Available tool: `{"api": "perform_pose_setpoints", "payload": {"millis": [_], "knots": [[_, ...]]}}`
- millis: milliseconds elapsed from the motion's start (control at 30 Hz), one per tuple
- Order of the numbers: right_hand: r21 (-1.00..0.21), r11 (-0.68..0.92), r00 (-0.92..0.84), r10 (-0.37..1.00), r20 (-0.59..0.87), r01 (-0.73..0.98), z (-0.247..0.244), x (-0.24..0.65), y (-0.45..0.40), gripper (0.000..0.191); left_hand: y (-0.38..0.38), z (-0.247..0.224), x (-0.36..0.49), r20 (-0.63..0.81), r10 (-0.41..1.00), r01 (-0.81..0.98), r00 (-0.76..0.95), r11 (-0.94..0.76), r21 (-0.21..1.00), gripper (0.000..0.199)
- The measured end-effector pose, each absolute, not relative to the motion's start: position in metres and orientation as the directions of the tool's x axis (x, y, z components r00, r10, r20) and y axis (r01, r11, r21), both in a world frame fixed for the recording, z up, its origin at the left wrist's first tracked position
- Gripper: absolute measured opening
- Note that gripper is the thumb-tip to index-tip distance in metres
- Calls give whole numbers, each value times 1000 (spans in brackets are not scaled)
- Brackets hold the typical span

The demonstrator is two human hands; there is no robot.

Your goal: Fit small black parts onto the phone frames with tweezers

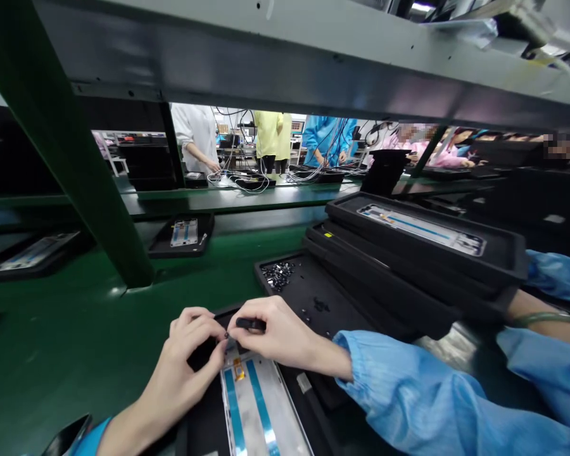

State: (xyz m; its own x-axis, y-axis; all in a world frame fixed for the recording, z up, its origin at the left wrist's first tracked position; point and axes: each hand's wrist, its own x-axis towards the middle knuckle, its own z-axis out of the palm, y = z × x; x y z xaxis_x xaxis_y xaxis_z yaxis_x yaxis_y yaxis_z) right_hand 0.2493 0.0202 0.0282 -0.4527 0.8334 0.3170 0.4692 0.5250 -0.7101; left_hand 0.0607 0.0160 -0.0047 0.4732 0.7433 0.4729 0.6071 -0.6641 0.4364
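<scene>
My left hand and my right hand meet over the top end of a silver phone frame. The frame carries two blue strips and an orange flex piece, and lies in a black foam tray. Between my left thumb and forefinger is a tiny dark part, too small to name. My right fingers are closed round a short black tool; its working end is hidden. My fingers cover the top end of the frame.
Behind my right hand, a black tray holds several small loose parts. Stacked trays with another phone frame stand right, beside a co-worker's arm. A green post rises left; a grey beam crosses overhead.
</scene>
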Motion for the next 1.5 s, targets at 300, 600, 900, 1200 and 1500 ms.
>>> {"api": "perform_pose_setpoints", "payload": {"millis": [300, 600, 900, 1200, 1500], "knots": [[-566, 668, -595, 725, 348, 483, 34, 258, 26, 17, 12, -2, 65, 448, 762, 609, 468, -645, 461, 13], [-502, 724, -635, 675, 376, 473, 25, 257, 25, 14, 15, 0, 60, 376, 738, 601, 560, -675, 428, 15], [-538, 663, -557, 741, 374, 520, 27, 252, 34, 8, 28, 0, 56, 378, 812, 615, 445, -584, 530, 14], [-593, 579, -589, 781, 208, 559, 21, 253, 46, 8, 33, -3, 58, 345, 804, 635, 484, -594, 493, 14], [-578, 584, -579, 785, 221, 570, 13, 253, 45, 10, 32, -1, 59, 327, 814, 658, 479, -580, 480, 15]]}}
